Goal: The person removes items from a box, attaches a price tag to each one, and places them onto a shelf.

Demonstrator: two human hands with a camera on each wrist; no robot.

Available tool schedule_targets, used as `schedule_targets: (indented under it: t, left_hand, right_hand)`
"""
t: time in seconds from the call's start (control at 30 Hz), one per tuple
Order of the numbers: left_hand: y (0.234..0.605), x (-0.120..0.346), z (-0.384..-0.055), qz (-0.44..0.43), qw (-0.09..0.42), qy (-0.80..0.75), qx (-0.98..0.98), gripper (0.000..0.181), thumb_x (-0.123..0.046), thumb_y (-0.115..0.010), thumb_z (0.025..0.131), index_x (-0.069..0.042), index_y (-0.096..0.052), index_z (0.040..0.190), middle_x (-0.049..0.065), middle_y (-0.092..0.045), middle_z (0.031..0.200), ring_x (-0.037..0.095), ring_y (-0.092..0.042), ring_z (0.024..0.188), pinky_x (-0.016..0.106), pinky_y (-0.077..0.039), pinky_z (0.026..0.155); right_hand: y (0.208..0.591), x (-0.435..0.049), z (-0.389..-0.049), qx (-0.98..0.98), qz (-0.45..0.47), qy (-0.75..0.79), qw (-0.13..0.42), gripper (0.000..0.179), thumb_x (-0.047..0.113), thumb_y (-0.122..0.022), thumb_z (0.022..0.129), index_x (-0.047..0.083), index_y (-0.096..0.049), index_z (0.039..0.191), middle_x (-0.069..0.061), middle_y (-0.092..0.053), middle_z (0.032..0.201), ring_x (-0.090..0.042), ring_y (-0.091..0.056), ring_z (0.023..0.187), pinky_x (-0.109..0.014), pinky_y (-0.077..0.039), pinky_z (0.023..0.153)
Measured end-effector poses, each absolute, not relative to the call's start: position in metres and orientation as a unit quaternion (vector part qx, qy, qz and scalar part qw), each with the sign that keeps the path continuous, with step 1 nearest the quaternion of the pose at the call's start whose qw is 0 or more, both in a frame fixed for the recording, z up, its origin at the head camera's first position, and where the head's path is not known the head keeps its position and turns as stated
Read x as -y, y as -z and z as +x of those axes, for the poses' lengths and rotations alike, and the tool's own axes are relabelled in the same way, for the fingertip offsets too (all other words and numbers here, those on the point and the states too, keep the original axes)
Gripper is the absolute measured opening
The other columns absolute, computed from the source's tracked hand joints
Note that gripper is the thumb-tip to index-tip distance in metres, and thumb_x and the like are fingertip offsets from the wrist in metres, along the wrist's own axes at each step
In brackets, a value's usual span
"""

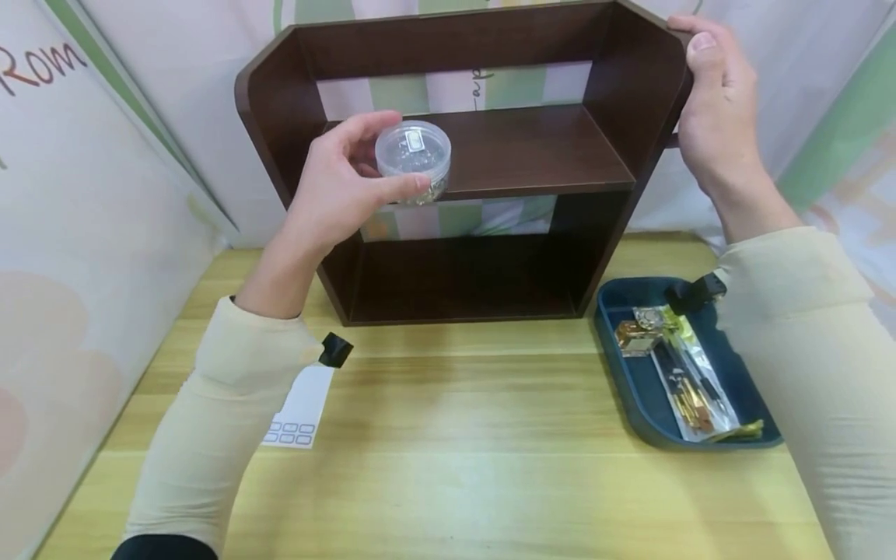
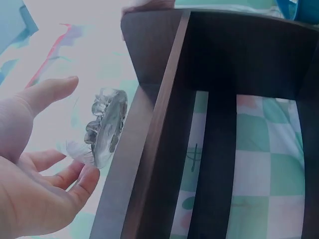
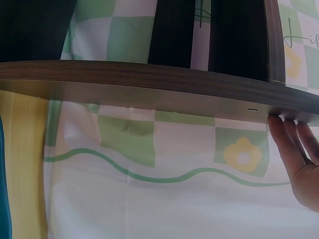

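My left hand [image 1: 339, 175] grips a small round clear plastic jar [image 1: 413, 155] with a small white label on its lid. The jar is in front of the middle board of a dark brown two-tier shelf [image 1: 539, 148], near its left side. In the left wrist view, the jar [image 2: 109, 129] shows shiny clear pieces inside, with the fingertips at its base. My right hand [image 1: 721, 101] rests against the outer face of the shelf's right side panel, near the top. Its fingers [image 3: 289, 139] are extended with the tips on the panel in the right wrist view.
The shelf stands at the back of a light wooden table [image 1: 462, 459]. A dark blue tray [image 1: 626, 389] at right holds a perfume-like bottle [image 1: 637, 338] and a clear packet [image 1: 693, 381] of brushes or pens. Under the left forearm lies a white sheet [image 1: 308, 404]. Printed cloth hangs behind.
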State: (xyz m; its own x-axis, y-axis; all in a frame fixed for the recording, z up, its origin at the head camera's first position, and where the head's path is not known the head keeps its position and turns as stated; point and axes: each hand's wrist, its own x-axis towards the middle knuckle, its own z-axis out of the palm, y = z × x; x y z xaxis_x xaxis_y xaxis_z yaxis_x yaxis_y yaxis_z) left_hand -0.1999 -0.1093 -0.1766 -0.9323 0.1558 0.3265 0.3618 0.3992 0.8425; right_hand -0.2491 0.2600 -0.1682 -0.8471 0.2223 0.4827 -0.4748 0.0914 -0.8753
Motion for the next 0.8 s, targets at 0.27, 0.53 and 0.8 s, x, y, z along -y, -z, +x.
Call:
schedule_targets:
  t: [0.27, 0.53, 0.8]
  left_hand:
    - [0.167, 0.110, -0.233, -0.100, 0.108, 0.530, 0.835, 0.073, -0.023, -0.088, 0.078, -0.019, -0.055, 0.143, 0.002, -0.057, 0.129, 0.014, -0.048, 0.105, 0.029, -0.047, 0.082]
    - [0.177, 0.106, -0.257, -0.072, 0.112, 0.547, 0.827, 0.073, -0.019, -0.086, 0.079, -0.016, -0.053, 0.144, 0.004, -0.058, 0.128, 0.013, -0.048, 0.103, 0.024, -0.046, 0.083]
    - [0.179, 0.103, -0.269, -0.046, 0.084, 0.543, 0.834, 0.075, -0.020, -0.084, 0.082, -0.016, -0.049, 0.148, 0.005, -0.053, 0.140, 0.014, -0.049, 0.114, 0.022, -0.046, 0.094]
  right_hand:
    - [0.169, -0.262, -0.250, 0.708, 0.080, -0.654, 0.256, 0.033, 0.028, -0.042, 0.108, 0.022, -0.064, 0.132, -0.003, -0.061, 0.115, -0.014, -0.060, 0.090, -0.024, -0.046, 0.077]
    - [0.169, -0.265, -0.250, 0.708, 0.075, -0.655, 0.253, 0.034, 0.028, -0.042, 0.108, 0.022, -0.063, 0.133, -0.004, -0.062, 0.113, -0.015, -0.060, 0.088, -0.023, -0.050, 0.072]
    - [0.171, -0.267, -0.248, 0.690, 0.084, -0.673, 0.254, 0.033, 0.028, -0.044, 0.108, 0.021, -0.064, 0.132, -0.005, -0.062, 0.113, -0.016, -0.061, 0.086, -0.022, -0.052, 0.066]
